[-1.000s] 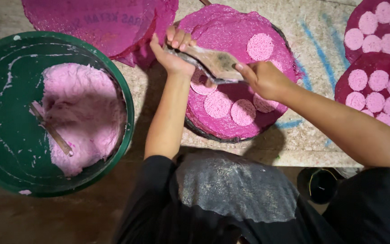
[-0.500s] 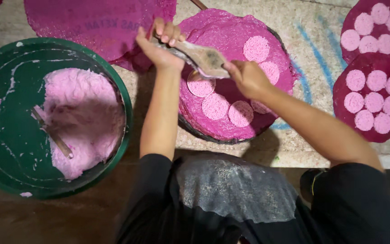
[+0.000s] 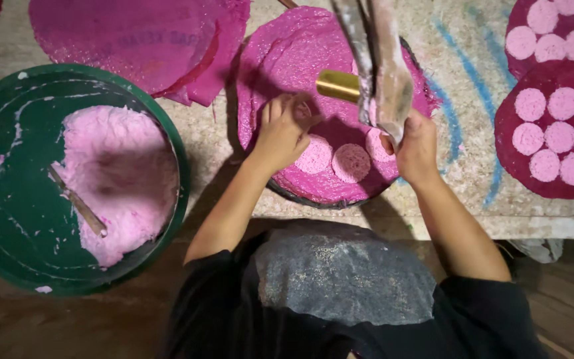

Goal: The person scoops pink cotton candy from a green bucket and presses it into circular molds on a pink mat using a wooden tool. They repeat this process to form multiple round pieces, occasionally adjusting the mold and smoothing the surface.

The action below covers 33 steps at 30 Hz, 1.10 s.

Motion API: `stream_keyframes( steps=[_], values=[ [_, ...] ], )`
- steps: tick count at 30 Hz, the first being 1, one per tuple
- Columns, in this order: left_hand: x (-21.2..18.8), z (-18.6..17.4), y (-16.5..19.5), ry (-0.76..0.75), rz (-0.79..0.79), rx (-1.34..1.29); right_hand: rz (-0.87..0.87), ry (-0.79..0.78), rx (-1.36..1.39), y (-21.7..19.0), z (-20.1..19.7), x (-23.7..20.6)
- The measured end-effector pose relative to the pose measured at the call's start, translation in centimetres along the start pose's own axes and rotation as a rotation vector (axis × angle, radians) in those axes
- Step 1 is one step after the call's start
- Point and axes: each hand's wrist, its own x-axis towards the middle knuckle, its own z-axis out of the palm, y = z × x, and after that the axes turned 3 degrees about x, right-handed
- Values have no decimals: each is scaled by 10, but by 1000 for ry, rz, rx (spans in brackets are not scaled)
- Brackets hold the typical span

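A woven mat (image 3: 473, 80) is spread across the upper part of the view, and all work items are laid on it. A large green basin (image 3: 8, 219) is positioned at the left, partly filled with pale pink paste (image 3: 124, 179), and a stick (image 3: 78, 203) is rested in the paste. Dark pink sheets (image 3: 127, 40) are stacked beyond the basin. A round tray (image 3: 320, 196) covered with a dark pink sheet is placed directly in front of the person, between both forearms. Two further trays (image 3: 553, 126) with rows of pale discs are set at the right edge. On the centre tray, pale pink discs (image 3: 351, 161) are laid side by side near its front rim. The right hand (image 3: 416, 146) is closed around the lower end of a paste-smeared paddle (image 3: 377, 60), which is held upright above the tray. A brass-coloured cylinder (image 3: 338, 85) is seen beside the paddle. The left hand (image 3: 282, 133) is curled, fingertips pressed down on the sheet just beside the discs; whether anything is pinched cannot be told.
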Motion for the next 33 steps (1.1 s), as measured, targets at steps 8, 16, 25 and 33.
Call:
stream_keyframes(
  steps=[8, 16, 25, 33],
  values=[
    [-16, -12, -4, 18, -27, 19, 16, 163, 22, 19, -26, -39],
    [-15, -12, -4, -66, -44, 35, 4, 205, 115, 30, -34, -51],
    [8, -20, -27, -193, -107, -39, -24, 260, 166, 41, -44, -65],
    [40, -14, -3, -244, -139, -18, 20, 360, 173, 66, -80, -94]
  ],
)
